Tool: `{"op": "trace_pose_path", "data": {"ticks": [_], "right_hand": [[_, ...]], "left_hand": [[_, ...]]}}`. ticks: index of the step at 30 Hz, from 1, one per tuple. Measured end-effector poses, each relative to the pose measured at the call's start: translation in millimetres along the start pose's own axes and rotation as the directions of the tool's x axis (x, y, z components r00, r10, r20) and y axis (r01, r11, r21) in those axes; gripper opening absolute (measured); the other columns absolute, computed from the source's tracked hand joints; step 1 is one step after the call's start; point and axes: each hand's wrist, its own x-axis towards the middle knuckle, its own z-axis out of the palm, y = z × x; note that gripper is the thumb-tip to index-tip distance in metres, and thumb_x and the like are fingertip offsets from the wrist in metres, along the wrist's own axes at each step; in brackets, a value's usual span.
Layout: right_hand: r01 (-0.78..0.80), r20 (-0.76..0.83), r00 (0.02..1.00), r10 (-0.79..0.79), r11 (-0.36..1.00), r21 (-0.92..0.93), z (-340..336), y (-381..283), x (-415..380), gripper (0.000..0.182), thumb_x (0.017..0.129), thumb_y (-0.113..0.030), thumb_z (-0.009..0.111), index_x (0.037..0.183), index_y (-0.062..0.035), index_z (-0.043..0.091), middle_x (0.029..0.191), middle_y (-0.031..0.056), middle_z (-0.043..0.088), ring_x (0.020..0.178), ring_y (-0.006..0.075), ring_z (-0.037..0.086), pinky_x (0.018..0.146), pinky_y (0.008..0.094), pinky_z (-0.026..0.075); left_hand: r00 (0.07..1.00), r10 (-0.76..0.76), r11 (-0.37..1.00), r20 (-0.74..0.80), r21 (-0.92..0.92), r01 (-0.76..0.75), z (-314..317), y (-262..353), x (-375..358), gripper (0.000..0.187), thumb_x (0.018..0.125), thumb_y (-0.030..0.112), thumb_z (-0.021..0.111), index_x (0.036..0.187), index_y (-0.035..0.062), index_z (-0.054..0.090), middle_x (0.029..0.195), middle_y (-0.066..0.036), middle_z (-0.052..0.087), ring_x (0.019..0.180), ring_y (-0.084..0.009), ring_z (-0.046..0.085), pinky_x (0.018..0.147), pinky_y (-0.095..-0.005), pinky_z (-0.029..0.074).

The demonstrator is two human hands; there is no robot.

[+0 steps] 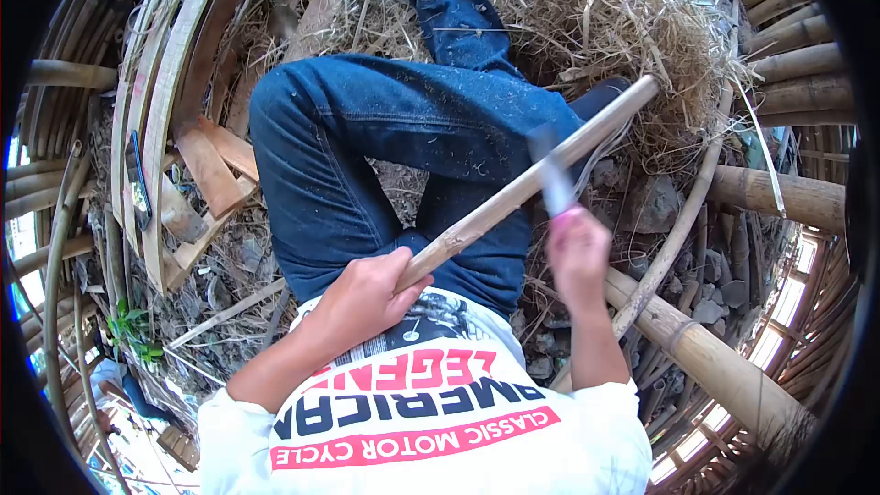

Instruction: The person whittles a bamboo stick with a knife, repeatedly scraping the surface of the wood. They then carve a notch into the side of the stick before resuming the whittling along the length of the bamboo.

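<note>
My left hand (pixel 371 291) is wrapped round the near end of a pale, peeled wooden stick (pixel 481 217), close to my lap. The stick slants up and to the right across my jeans, its far end near the straw. In my right hand (pixel 579 252) is a knife (pixel 555 185) gripped by its pink handle. Its blade, blurred by motion, overlaps the middle stretch of the stick. Small shavings are scattered over the jeans (pixel 385 110).
Dry straw (pixel 587 9) is heaped ahead. Wooden boards (pixel 170 82) lean on the left, with a thin dark object (pixel 139 179) against them. Bamboo poles (pixel 724 357) and stones (pixel 655 206) lie on the right. At lower left grows a small green plant (pixel 133 328).
</note>
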Motion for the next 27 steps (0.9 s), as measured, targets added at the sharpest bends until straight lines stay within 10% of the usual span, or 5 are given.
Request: {"op": "trace_pose_path", "data": {"ticks": [20, 23, 27], "right_hand": [[-0.185, 0.187, 0.967, 0.176, 0.982, 0.036, 19.5, 2.8, -12.5, 0.041, 0.103, -0.032, 0.042, 0.075, -0.004, 0.05, 0.057, -0.0042, 0.04, 0.047, 0.0022, 0.035, 0.042, 0.0197, 0.026], [-0.488, 0.435, 0.828, 0.353, 0.837, 0.249, 19.3, -0.5, -10.4, 0.042, 0.104, -0.034, 0.041, 0.074, -0.006, 0.05, 0.053, -0.0045, 0.039, 0.039, 0.0024, 0.032, 0.037, 0.0195, 0.023], [-0.13, 0.154, 0.981, 0.121, 0.99, 0.051, 27.8, 10.0, -12.1, 0.039, 0.104, -0.029, 0.042, 0.075, -0.0046, 0.052, 0.055, -0.0037, 0.041, 0.046, 0.0021, 0.036, 0.043, 0.0195, 0.027]], "left_hand": [[0.999, -0.053, 0.998, 0.007, -0.034, 0.053, 5.6, -4.3, 1.7, 0.028, 0.084, 0.016, 0.071, 0.079, -0.0018, 0.049, 0.065, -0.023, 0.057, 0.06, -0.0394, 0.06, 0.053, -0.0401, 0.044], [0.998, -0.057, 0.998, 0.008, -0.033, 0.057, 7.8, -3.3, 4.3, 0.028, 0.084, 0.015, 0.071, 0.079, -0.0015, 0.049, 0.065, -0.023, 0.057, 0.06, -0.0399, 0.059, 0.053, -0.0404, 0.044], [0.998, -0.061, 0.997, 0.012, -0.037, 0.061, 7.0, -6.0, 2.6, 0.029, 0.084, 0.015, 0.071, 0.079, -0.0014, 0.048, 0.065, -0.023, 0.057, 0.061, -0.041, 0.059, 0.053, -0.041, 0.044]]}}
